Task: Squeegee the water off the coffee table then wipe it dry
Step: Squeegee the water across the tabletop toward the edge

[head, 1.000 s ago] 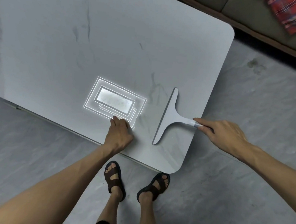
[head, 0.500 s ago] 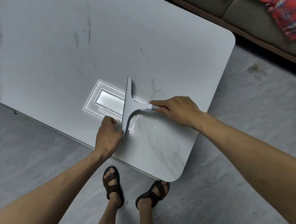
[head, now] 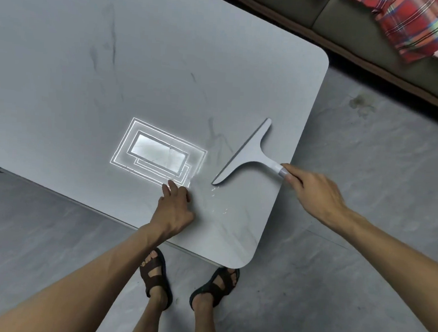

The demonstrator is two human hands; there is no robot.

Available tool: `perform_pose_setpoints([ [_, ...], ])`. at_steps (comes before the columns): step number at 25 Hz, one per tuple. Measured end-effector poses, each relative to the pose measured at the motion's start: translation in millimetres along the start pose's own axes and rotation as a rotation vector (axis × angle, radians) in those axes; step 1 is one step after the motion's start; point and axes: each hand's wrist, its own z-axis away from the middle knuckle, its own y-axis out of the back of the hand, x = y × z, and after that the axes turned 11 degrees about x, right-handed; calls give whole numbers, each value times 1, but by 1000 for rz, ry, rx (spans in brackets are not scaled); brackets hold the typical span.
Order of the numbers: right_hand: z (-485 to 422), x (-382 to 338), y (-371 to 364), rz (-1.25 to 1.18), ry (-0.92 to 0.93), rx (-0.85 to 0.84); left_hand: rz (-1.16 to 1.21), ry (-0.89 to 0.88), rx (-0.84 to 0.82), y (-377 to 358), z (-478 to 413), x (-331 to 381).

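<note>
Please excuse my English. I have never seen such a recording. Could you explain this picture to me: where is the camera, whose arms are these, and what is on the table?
No machine here: a person works with bare hands. The camera sits on the person's head and looks down, so you see both arms and the sandalled feet from above. The right hand grips the handle of a white squeegee, its blade over the grey coffee table near the right edge. The left hand rests on the table, holding nothing. Small water drops shine between the hands. The bright rectangle seems a light's reflection. Behind is a sofa with a checked cloth.
</note>
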Motion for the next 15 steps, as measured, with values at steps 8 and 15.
perform_pose_setpoints([
  [8, -80, -22, 38, -447, -454, 175, -48, 48, -162, 3, -12, 5],
  [15, -59, -64, 22, -413, -593, 55, -12, -24, -153, 7, -10, -21],
])
